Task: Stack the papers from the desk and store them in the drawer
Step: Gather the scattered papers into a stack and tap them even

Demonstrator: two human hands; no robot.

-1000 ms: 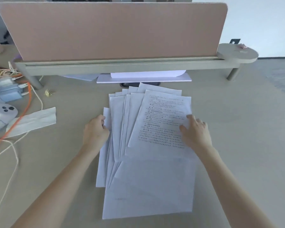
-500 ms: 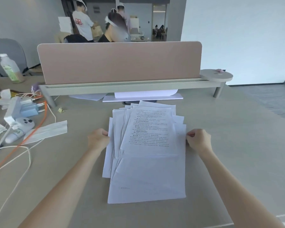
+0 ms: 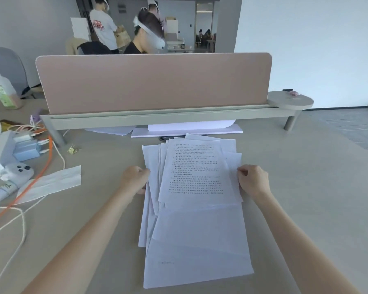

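- The papers (image 3: 197, 200) are spread on the counter (image 3: 302, 187) in a loose fan, between the two grips and touching both.
- The left hand (image 3: 136, 180) is curled with its grip pressed against the left edges of the sheets; the right hand (image 3: 253, 180) is curled too, its grip pinched on the right edge of the upper sheets (whether several sheets are caught cannot be told).
- The step in hand is judged to be the squaring of the fan into one pile. It is best done by both grips being pushed inward together, so that the sheets slide over one another and are not buckled.
- The lowest sheets, which stick out toward the person below both grips, should then be drawn up level (a tap on the near edge would serve).
- The long axis of the papers runs away from the person, toward the partition (image 3: 155, 81) beyond the grips; the printed top sheet is tilted slightly off that line.
- No drawer is seen.
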